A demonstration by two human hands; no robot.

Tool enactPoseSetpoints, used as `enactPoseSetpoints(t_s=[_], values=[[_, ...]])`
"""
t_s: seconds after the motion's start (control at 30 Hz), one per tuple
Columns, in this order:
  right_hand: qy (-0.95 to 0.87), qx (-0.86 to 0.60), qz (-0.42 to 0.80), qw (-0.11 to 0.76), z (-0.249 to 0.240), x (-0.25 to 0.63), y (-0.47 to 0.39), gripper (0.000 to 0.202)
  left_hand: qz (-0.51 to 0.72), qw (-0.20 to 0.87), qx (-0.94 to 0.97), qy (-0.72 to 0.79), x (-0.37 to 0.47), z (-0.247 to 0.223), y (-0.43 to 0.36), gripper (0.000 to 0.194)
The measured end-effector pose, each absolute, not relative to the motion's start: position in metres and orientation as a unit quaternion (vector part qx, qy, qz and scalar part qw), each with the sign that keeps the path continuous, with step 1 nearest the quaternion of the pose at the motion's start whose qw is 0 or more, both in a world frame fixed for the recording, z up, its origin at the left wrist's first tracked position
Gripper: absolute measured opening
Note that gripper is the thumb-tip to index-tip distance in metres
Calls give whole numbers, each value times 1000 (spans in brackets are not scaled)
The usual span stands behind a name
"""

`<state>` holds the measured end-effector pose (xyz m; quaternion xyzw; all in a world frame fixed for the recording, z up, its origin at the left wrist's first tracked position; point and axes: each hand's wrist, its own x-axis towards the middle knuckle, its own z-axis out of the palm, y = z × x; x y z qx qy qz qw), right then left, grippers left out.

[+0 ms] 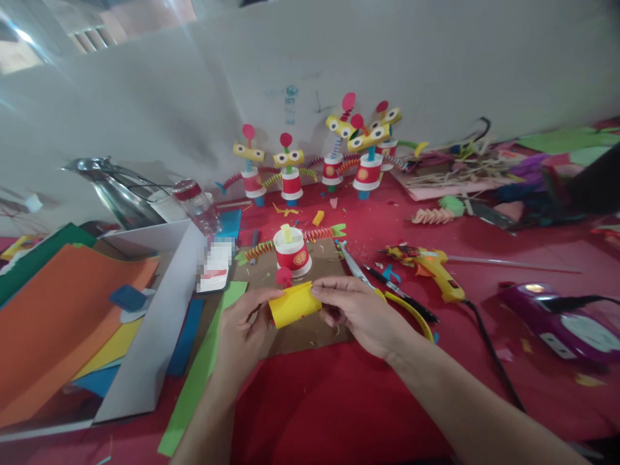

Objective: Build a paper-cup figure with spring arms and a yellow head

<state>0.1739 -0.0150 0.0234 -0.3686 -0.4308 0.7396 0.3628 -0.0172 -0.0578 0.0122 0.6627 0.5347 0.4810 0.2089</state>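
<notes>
A yellow paper roll (296, 305) is held between both hands above a brown cardboard piece (310, 337). My left hand (248, 321) pinches its left end, and my right hand (357, 309) grips the right end with thumb and fingers. A pink disc (284, 278) shows just behind the roll's upper edge. Beyond it stands a white cup with a red band (293, 256), a yellow-green paper tab on top and springy folded paper arms at both sides.
Several finished paper figures (291, 184) stand along the wall. At right lie a yellow glue gun (438, 271), scissors (356, 265), a black pen (400, 292) and a purple device (557, 323). A white box (155, 336) with coloured sheets, a phone (214, 274) and a metal jug (113, 194) are left.
</notes>
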Motion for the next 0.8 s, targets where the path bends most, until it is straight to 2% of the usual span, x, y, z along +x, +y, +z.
enactPoseSetpoints(t_s=[0.4,0.8], values=[[-435,-361,742,360,26,175,-16,21,500,236,648,524,-18,15,-58,23],[-409,-372,745,373,25,173,-15,22,493,129,719,472,-22,11,-56,35]])
